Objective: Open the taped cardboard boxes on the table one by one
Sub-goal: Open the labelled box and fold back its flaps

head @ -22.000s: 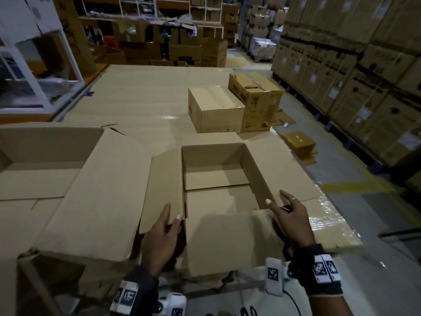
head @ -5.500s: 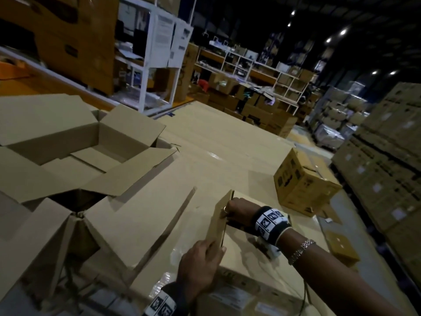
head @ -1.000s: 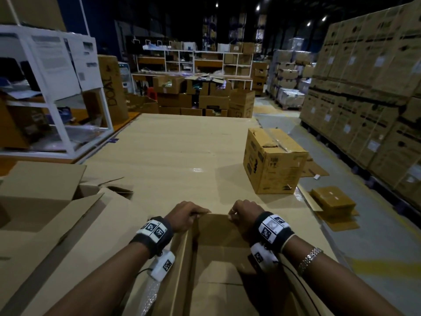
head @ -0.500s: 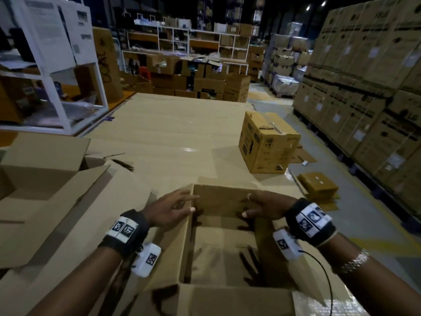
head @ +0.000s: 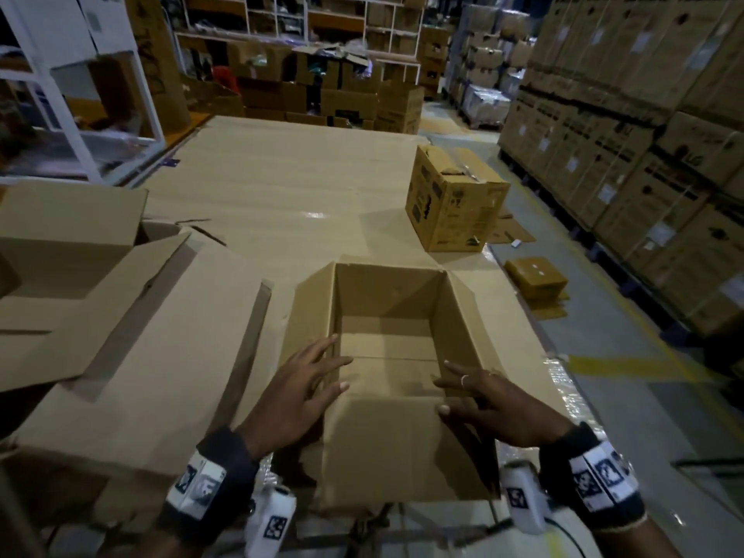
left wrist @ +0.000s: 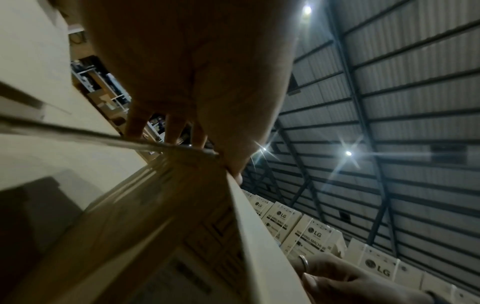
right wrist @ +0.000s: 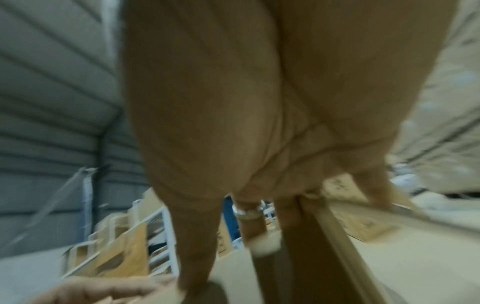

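Observation:
An open, empty cardboard box stands in front of me with its flaps spread outward. My left hand lies with straight fingers on the box's near left corner, over the left flap. My right hand lies with spread fingers on the near right corner. The near flap hangs down toward me between both wrists. In the left wrist view the left hand presses a cardboard edge. The blurred right wrist view shows the right hand with straight fingers. A taped closed box stands at the table's far right.
Larger opened boxes fill the table's left side. The table's right edge runs just beside my right hand. Flat cardboard pieces lie on the floor. Stacked cartons line the right wall. White shelving stands far left.
Both hands have left the box's far edge and come back to its near corners with fingers straightened. The far flap now lies folded out and the near flap hangs down.

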Tool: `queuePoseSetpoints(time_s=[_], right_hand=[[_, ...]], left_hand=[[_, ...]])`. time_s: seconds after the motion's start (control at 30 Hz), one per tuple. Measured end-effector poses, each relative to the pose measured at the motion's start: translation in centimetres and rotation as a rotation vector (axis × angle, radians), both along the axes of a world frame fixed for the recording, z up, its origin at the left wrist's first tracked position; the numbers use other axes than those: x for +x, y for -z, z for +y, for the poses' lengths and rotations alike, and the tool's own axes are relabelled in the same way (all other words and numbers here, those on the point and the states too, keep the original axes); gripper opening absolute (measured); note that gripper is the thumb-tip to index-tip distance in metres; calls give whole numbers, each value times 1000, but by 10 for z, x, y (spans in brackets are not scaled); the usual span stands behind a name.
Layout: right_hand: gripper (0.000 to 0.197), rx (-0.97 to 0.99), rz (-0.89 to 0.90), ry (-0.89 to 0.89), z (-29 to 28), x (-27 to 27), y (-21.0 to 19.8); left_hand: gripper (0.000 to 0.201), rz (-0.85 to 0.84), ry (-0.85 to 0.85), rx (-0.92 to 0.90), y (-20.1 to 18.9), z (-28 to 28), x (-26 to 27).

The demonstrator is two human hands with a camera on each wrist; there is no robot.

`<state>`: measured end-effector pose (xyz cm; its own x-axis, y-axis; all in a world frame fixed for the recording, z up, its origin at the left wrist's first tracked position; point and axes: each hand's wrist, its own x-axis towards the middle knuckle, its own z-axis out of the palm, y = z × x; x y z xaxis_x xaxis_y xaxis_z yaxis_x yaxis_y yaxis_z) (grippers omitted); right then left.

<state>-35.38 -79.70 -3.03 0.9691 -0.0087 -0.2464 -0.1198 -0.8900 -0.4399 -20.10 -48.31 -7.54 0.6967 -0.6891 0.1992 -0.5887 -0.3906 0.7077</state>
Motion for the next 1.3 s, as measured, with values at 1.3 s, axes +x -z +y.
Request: queuePoseSetpoints(time_s=[1.3], right_hand=[[55,391,-745,555,-13,-37,-12]], left_hand=[[58,-213,-734,-152,-68,-29,-58]])
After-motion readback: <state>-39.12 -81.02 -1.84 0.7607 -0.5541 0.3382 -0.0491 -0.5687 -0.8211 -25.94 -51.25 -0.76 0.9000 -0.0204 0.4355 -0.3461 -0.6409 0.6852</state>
